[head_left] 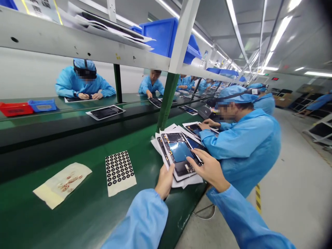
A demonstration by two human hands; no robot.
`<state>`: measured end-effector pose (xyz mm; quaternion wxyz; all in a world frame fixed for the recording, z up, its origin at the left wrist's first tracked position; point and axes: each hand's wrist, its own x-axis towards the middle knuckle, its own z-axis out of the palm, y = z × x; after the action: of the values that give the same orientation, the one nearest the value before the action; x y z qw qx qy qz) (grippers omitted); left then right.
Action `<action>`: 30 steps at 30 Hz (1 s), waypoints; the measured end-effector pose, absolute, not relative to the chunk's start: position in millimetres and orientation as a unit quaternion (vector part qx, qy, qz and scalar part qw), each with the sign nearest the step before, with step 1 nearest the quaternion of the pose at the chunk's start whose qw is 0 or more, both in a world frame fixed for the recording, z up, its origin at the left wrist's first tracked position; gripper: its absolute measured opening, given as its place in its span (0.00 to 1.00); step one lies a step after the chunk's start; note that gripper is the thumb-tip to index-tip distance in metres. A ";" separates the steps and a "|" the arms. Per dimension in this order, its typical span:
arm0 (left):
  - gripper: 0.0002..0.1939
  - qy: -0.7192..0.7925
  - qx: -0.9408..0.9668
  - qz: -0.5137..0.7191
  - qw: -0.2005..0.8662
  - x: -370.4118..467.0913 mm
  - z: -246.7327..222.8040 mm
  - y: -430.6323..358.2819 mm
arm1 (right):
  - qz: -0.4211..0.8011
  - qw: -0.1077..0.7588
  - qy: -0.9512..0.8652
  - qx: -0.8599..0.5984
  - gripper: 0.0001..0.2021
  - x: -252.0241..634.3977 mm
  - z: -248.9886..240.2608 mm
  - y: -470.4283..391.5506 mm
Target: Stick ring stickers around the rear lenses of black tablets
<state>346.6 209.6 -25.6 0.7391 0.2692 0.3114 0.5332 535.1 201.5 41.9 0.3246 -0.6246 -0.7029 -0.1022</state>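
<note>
An opened tablet [178,148] with a blue inner face and dark circuit parts lies tilted over a stack of similar units and white sheets at the bench's right edge. My left hand [165,180] grips its lower left corner, thumb on top and the other fingers hidden below. Over the tablet's right edge is my right hand [209,167], its thumb and fingers apart with the tips at the surface. To the left, a sheet of black ring stickers [120,171] lies on the green bench. Beside it rests a pale backing sheet [62,185] with reddish marks.
A co-worker in blue [241,138] sits close on my right, working on another tablet [193,129]. A green and white post [168,93] rises behind the stack. Beyond runs a dark conveyor belt [64,129] carrying a tablet [106,112]. Red [16,109] and blue [43,105] trays stand far left.
</note>
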 end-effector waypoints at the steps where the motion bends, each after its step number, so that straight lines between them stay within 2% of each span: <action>1: 0.22 0.318 0.270 0.533 0.736 329.8 -27.1 194.4 | -0.099 0.317 -0.697 -0.636 0.22 537.8 42.3 200.2; 3: 0.25 0.340 0.268 0.523 0.735 291.6 -30.1 160.7 | -0.062 0.287 -0.681 -0.671 0.23 541.8 39.7 193.8; 5: 0.26 0.383 0.253 0.491 0.741 255.3 -32.0 128.0 | 0.025 0.231 -0.683 -0.693 0.24 539.3 33.8 182.0; 7: 0.28 0.424 0.243 0.451 0.747 230.9 -32.5 102.3 | 0.136 0.178 -0.705 -0.673 0.25 526.9 26.7 165.7; 9: 0.31 0.453 0.270 0.427 0.734 223.3 -32.6 86.2 | 0.206 0.168 -0.724 -0.637 0.26 507.4 20.0 147.6; 14: 0.38 0.491 0.425 0.405 0.643 244.6 -28.4 72.7 | 0.226 0.216 -0.709 -0.632 0.22 475.2 7.7 113.9; 18: 0.43 0.520 0.458 0.335 0.639 245.2 -10.2 56.7 | 0.219 0.138 -0.703 -0.663 0.29 481.6 21.2 104.7; 21: 0.40 0.530 0.446 0.350 0.631 240.9 8.1 45.8 | 0.170 0.113 -0.698 -0.687 0.35 482.1 52.4 100.4; 25: 0.33 0.489 0.413 0.431 0.636 258.0 26.2 55.8 | 0.235 0.130 -0.743 -0.613 0.38 466.6 93.3 93.6; 28: 0.23 0.435 0.445 0.481 0.618 283.1 34.7 74.0 | 0.220 0.109 -0.749 -0.615 0.45 456.2 111.1 89.6; 30: 0.21 0.413 0.444 0.503 0.615 298.0 39.3 84.0 | 0.211 0.100 -0.752 -0.617 0.44 455.3 119.4 89.2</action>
<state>298.0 84.0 39.3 0.6152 0.4445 0.4133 0.5031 455.3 89.2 119.4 0.0997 -0.6167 -0.7517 0.2113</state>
